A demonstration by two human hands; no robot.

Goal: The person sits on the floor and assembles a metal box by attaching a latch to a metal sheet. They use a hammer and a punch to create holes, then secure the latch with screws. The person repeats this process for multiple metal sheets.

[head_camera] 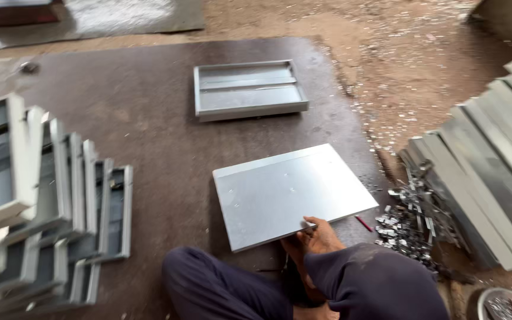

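Observation:
A flat grey sheet-metal panel [285, 192] with a folded far edge lies tilted on the dark board [149, 118] in front of me. My right hand [319, 234] grips the panel's near edge, thumb on top, with a dark sleeve behind it. No left hand shows. My knee in dark trousers [214, 287] sits just below the panel.
A shallow metal tray [247, 89] lies open side up farther back on the board. Several similar trays [42, 195] lean in a row at the left. Long metal panels [493, 178] are stacked at the right beside a pile of small metal clips [404, 228], a red pencil [364, 223] and a bowl [505, 305].

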